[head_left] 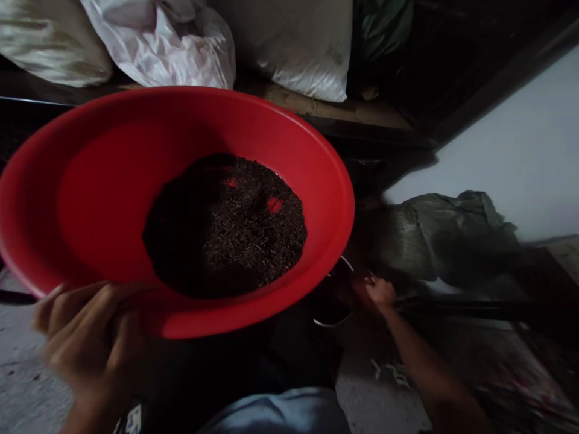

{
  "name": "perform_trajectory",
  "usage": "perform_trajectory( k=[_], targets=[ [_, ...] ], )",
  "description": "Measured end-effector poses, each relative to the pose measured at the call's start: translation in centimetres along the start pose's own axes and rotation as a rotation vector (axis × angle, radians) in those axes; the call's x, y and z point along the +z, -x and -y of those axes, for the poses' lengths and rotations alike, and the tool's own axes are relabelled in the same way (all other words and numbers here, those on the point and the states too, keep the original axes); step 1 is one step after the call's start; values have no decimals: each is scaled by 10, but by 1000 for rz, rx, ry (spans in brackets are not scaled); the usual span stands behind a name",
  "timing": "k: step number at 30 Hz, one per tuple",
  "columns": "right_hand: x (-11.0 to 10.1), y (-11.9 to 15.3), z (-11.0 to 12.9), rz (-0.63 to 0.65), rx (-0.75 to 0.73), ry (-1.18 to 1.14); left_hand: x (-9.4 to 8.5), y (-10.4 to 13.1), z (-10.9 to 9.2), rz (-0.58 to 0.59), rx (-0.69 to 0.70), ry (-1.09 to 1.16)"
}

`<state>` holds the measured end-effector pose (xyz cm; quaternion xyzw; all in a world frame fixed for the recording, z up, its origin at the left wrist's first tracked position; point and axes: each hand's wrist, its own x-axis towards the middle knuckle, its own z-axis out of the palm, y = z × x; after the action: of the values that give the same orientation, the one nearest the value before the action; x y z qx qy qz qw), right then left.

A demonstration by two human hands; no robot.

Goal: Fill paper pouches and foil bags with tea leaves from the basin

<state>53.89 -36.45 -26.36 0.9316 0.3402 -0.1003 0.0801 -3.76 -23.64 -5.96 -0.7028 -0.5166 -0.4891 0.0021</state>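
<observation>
A large red plastic basin [323, 175] fills the left and middle of the view, tilted a little. Dark, loose short shreds or granules [253, 235] lie heaped toward its right side, with red spots of the bottom showing through. My left hand [88, 337] is closed over the basin's near-left rim, its fingers wrapped on the edge. Lower and to the right, my right hand [380, 292] is closed beside a dark round container [332, 321] with a pale rim, partly covered by the basin. Shadow hides what the right fingers hold.
A wooden shelf [384, 114] beyond the basin carries a white plastic bag [181, 48], a pale sack [307, 48] and another sack [49, 42]. At right, a green woven sack [461, 235] leans by a pale wall [520, 138]. Grey floor [27, 367] shows below.
</observation>
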Motion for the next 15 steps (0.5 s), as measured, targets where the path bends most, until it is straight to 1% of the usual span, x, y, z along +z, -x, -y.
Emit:
perform_trajectory(
  k=[3,5,7,10,11,13,15],
  targets=[
    [-17,-2,-3,-33,-51,-14,6,1,-4,-46,67,-10],
    [-28,-4,-4,-63,-86,-39,5,1,-3,-50,78,-26],
    [-38,-7,-4,-87,-110,-67,1,0,-3,-24,70,-33],
    [-50,-13,-3,-104,-128,-105,-4,-3,-8,56,-1,-30],
    [-53,-14,-1,-108,-130,-115,-4,-4,-10,59,-13,-22],
    [-56,-16,3,-125,-123,-134,-3,-3,-11,9,-2,6],
    [-57,-14,7,-143,-109,-151,0,-1,-8,-59,38,33]
  ],
)
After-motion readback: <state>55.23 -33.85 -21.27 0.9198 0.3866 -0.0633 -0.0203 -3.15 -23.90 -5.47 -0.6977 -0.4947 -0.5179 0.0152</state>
